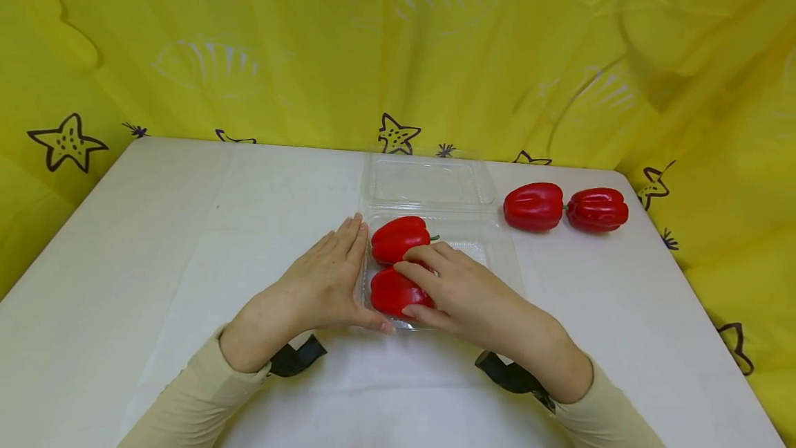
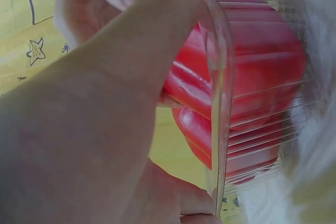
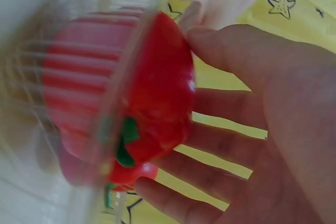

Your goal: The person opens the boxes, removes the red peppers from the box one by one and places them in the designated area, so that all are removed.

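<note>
A clear plastic clamshell box [image 1: 479, 251] lies with its lid [image 1: 425, 182] folded back. Two red bell peppers sit in its left half, one behind the other. My right hand [image 1: 463, 289] grips the nearer bell pepper [image 1: 394, 292], thumb on its near side and fingers bent over its top. The farther bell pepper [image 1: 398, 237] has its green stem to the right. My left hand [image 1: 326, 282] rests against the box's left side, fingers straight along the rim and thumb along the front corner. Through the ribbed wall in the left wrist view, the peppers show red.
Two more red bell peppers, one left [image 1: 533, 207] and one right [image 1: 597, 210], lie with stem ends facing at the back right of the white table [image 1: 155, 227]. A yellow patterned curtain [image 1: 311, 40] hangs behind and along the sides.
</note>
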Available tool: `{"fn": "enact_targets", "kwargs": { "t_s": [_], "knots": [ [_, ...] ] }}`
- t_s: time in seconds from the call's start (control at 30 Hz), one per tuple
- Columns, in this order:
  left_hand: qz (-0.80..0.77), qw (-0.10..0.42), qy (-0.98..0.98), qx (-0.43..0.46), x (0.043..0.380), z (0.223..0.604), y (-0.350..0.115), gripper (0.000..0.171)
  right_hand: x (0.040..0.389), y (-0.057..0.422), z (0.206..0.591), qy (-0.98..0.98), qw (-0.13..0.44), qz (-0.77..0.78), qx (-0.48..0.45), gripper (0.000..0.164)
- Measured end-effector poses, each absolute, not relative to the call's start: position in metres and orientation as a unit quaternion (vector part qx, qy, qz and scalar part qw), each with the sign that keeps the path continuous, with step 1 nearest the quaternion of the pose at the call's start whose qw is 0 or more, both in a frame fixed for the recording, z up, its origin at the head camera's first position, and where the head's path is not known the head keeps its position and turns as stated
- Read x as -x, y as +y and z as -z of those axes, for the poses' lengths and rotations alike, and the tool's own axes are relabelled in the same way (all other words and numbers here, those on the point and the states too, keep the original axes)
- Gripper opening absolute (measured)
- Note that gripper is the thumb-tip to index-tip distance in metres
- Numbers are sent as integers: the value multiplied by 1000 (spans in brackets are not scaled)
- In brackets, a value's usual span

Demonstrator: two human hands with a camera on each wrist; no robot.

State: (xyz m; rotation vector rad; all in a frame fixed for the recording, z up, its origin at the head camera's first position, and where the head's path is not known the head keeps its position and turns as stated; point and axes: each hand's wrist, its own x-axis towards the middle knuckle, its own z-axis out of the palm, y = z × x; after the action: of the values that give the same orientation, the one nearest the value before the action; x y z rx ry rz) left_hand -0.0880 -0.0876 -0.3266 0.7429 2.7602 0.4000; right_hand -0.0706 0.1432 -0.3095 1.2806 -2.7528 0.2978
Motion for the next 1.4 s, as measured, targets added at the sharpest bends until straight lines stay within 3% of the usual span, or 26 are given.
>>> {"fn": "enact_targets", "kwargs": {
  "t_s": [0.27,0.67,1.4],
  "knots": [
    [-135,128,949,-254,88,326,-87,132,74,144,319,-902,26,-111,-417,61],
    [-137,125,949,-253,88,327,-88,133,78,149,318,-909,-61,-172,-375,66],
    [-136,136,951,-244,88,326,-87,136,83,157,317,-902,-89,-200,-372,72]
  ]
}}
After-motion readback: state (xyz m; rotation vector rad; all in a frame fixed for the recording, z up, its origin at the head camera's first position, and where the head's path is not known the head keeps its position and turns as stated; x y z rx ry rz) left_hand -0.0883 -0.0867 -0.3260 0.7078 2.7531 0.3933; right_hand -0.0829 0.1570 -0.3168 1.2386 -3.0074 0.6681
